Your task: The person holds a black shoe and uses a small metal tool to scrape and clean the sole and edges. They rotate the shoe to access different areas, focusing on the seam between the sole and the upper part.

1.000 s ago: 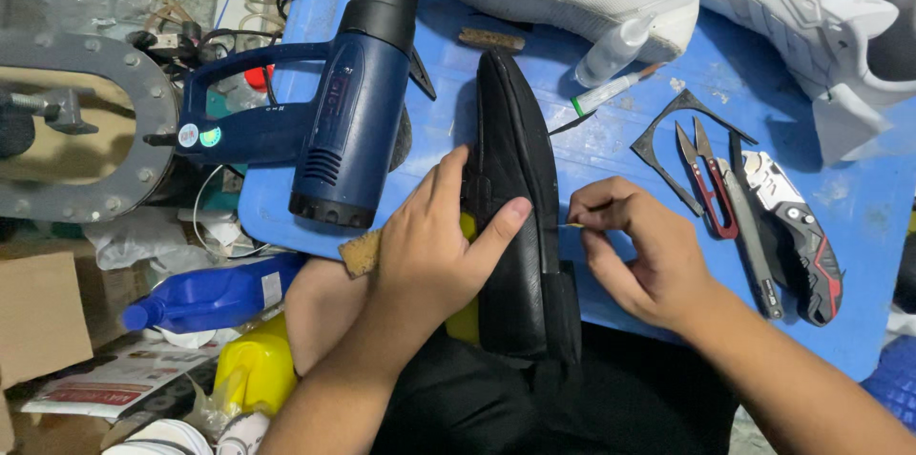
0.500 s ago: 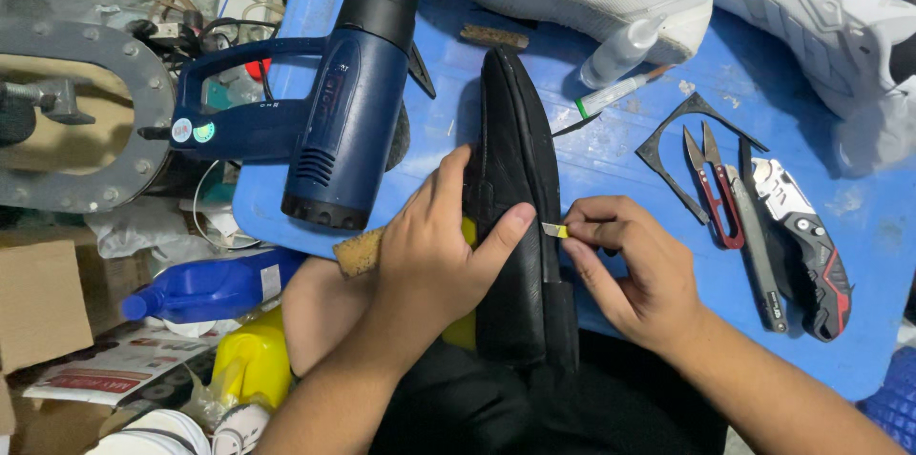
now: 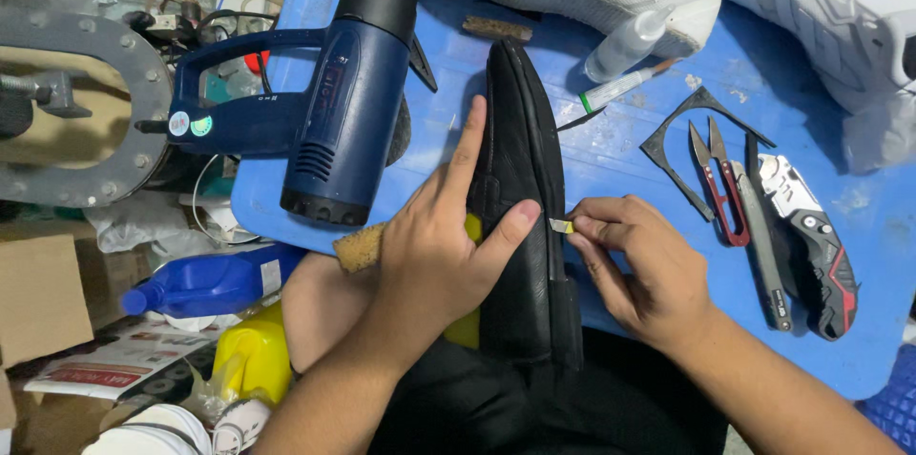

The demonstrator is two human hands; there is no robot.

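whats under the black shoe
Under the black shoe lie the blue table and something yellow; the left hand hides the rest.
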